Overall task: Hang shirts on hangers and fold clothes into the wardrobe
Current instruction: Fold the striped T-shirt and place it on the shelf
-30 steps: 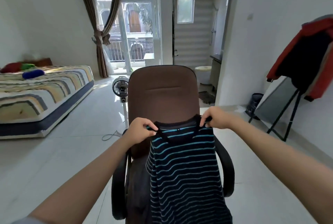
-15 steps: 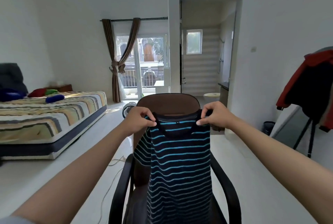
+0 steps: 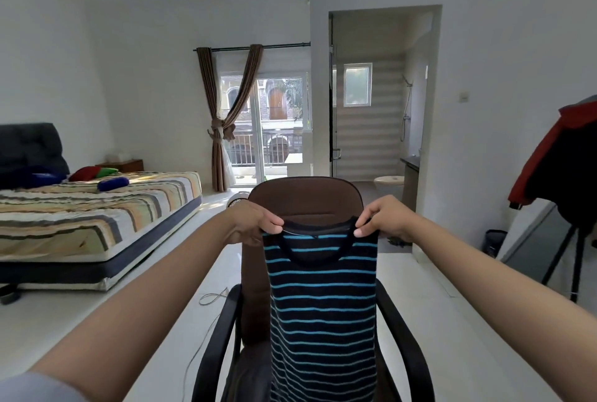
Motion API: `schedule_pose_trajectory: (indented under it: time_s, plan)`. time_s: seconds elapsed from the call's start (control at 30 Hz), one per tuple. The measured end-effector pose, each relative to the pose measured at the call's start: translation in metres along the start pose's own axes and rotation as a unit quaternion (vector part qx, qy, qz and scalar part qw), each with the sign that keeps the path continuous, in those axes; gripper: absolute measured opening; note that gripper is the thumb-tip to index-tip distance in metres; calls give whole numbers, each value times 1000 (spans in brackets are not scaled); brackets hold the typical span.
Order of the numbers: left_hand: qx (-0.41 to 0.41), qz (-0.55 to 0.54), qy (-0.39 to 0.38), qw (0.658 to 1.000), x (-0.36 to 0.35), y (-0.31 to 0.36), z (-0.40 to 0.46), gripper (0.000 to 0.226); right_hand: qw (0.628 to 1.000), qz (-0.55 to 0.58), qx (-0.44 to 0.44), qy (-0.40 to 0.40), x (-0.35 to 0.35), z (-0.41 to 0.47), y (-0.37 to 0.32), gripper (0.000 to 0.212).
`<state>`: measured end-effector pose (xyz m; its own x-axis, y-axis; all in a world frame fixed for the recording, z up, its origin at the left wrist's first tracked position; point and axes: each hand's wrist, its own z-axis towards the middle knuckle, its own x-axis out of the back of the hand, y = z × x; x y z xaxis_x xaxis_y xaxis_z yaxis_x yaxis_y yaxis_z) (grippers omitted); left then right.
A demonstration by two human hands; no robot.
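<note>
At far left stands the bed [image 3: 97, 207]. Nearer, the left hand [image 3: 255, 223] pinches the shirt [image 3: 323, 304] at its left shoulder, and the right hand [image 3: 384, 220] pinches the right shoulder, so the shirt hangs in front of the chair [image 3: 307, 201]. No hanger or wardrobe is in view; I judge the task barely begun, hanging and folding all left.

Striped shirt [image 3: 323, 304] hem cut off below
</note>
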<state>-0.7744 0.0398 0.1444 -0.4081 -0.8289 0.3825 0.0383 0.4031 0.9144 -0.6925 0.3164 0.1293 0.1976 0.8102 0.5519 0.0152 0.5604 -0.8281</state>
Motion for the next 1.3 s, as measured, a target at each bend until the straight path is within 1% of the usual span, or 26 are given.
schedule_pose_trajectory:
  time_s: [0.07, 0.13, 0.23, 0.3, 0.43, 0.53, 0.63, 0.8, 1.03, 1.2, 1.3]
  plan:
    - [-12, -7, 16, 1000, -7, -5, 2, 15, 999, 24, -21, -4, -2, 2, 4, 15]
    - [-41, -22, 21, 999, -12, -9, 4, 15, 999, 46, -26, -3, -2, 3, 6, 15]
    - [-77, -28, -5, 997, -12, -13, 6, 17, 996, 80, -23, -19, 0, 3, 9, 15]
    - [-92, -8, -35, 995, -9, -14, 8, 18, 995, 86, -16, -39, 0, 3, 12, 14]
    - [-94, 69, -81, 990, -4, -12, 8, 22, 995, 57, 4, -87, -2, 5, 14, 18]
    - [-97, 115, -80, 985, -3, -14, 8, 18, 992, 28, 19, -119, -5, 5, 11, 21]
    - [-107, 110, -81, 985, 1, -18, 10, 19, 990, 19, 38, -133, -5, 5, 8, 22]
    - [-121, 103, -107, 981, 14, -24, 10, 29, 988, 9, 63, -141, -3, 2, 2, 22]
    - [-174, 94, -88, 976, 23, -24, 7, 27, 986, -3, 79, -146, -8, 5, -1, 24]
    - [-226, 161, -68, 958, 28, -19, 2, 22, 986, -19, 96, -133, -12, 6, -8, 24]
    - [-237, 176, -52, 954, 31, -17, 2, 23, 988, -18, 97, -122, -13, 6, -13, 25]
